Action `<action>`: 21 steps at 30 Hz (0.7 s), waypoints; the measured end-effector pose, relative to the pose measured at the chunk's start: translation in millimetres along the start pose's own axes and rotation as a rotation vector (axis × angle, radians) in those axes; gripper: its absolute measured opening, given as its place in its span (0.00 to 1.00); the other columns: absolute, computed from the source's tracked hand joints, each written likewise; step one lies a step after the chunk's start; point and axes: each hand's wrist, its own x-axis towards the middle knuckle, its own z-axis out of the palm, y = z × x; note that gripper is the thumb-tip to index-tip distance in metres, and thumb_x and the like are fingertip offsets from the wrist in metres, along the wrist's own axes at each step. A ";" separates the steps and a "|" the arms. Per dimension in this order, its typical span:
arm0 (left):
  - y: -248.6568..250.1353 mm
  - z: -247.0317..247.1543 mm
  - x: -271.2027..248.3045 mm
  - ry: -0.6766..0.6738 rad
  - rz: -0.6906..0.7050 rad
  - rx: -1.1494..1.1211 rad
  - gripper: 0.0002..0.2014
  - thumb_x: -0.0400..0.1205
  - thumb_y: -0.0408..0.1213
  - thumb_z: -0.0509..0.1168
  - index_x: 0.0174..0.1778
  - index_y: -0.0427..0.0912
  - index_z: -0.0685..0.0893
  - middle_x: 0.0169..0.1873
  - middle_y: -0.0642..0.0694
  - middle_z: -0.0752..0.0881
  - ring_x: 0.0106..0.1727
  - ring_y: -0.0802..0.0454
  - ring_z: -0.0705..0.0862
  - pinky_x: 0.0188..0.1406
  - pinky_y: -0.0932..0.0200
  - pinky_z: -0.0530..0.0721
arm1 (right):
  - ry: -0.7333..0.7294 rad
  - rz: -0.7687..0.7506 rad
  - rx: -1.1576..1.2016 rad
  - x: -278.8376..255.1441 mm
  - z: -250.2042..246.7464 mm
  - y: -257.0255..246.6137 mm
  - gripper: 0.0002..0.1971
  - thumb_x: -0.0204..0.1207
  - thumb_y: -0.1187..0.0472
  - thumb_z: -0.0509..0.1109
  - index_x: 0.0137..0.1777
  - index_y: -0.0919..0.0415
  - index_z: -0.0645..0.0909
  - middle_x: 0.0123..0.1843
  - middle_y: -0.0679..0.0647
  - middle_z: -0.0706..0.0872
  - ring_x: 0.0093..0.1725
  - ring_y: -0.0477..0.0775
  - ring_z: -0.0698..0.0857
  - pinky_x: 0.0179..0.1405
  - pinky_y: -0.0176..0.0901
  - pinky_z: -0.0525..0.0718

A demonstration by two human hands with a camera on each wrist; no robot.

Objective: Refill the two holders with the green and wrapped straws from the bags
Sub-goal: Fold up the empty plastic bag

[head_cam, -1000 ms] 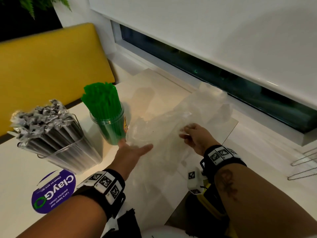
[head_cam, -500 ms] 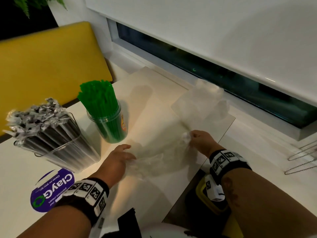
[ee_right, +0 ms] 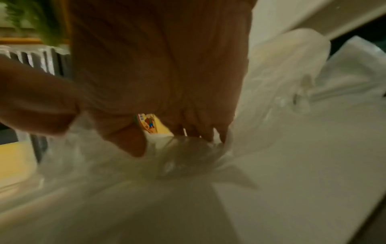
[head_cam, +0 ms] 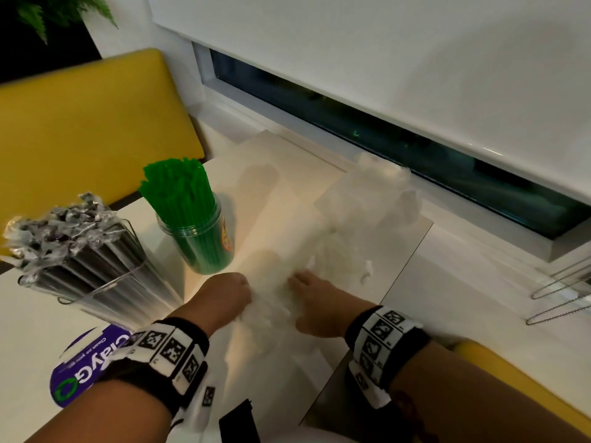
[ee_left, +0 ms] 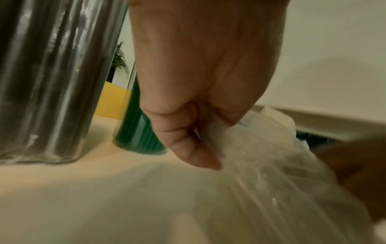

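Note:
Green straws [head_cam: 179,190] stand packed in a round clear holder [head_cam: 204,247] on the white table. To its left, wrapped dark straws [head_cam: 60,231] fill a clear square holder [head_cam: 105,295]. Near the table's front a crumpled clear plastic bag [head_cam: 271,302] lies between my two hands. My left hand [head_cam: 227,295] has its fingers curled into the bag's left side; in the left wrist view the fingers [ee_left: 188,145] pinch the plastic [ee_left: 261,173]. My right hand [head_cam: 316,302] grips the bag's right side, bunching it [ee_right: 188,155]. A second clear bag [head_cam: 377,199] lies farther back.
A purple ClayGo sticker [head_cam: 86,366] is on the table [head_cam: 48,330] at the front left. A yellow seat back [head_cam: 80,129] stands behind the holders. A window sill [head_cam: 479,251] runs along the right, with wire hangers [head_cam: 563,295] at the far right.
The bag has come down from being held up and spread to a small bunch on the table. Both hands have closed in on it and drawn nearer to me.

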 end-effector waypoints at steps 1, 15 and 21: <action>9.6 -3.3 -1.7 -0.042 -0.005 -0.269 0.06 0.76 0.24 0.63 0.35 0.36 0.80 0.32 0.41 0.83 0.34 0.42 0.85 0.41 0.51 0.81 | -0.037 -0.019 0.035 3.4 -1.3 0.9 0.36 0.76 0.53 0.68 0.83 0.58 0.61 0.82 0.56 0.64 0.81 0.59 0.64 0.80 0.51 0.66; 34.3 57.1 34.2 -0.226 0.482 0.318 0.47 0.78 0.46 0.68 0.85 0.55 0.42 0.85 0.53 0.44 0.85 0.53 0.50 0.83 0.44 0.52 | 0.252 0.503 0.566 12.3 -24.9 42.5 0.18 0.75 0.65 0.65 0.65 0.66 0.80 0.54 0.58 0.85 0.51 0.58 0.85 0.50 0.48 0.85; 38.8 71.4 40.9 -0.225 0.436 0.538 0.41 0.78 0.50 0.67 0.84 0.55 0.52 0.85 0.52 0.48 0.85 0.51 0.48 0.81 0.37 0.52 | 0.411 -0.163 -0.078 -20.0 -22.1 18.2 0.41 0.69 0.58 0.74 0.82 0.55 0.60 0.80 0.54 0.67 0.77 0.57 0.67 0.77 0.51 0.68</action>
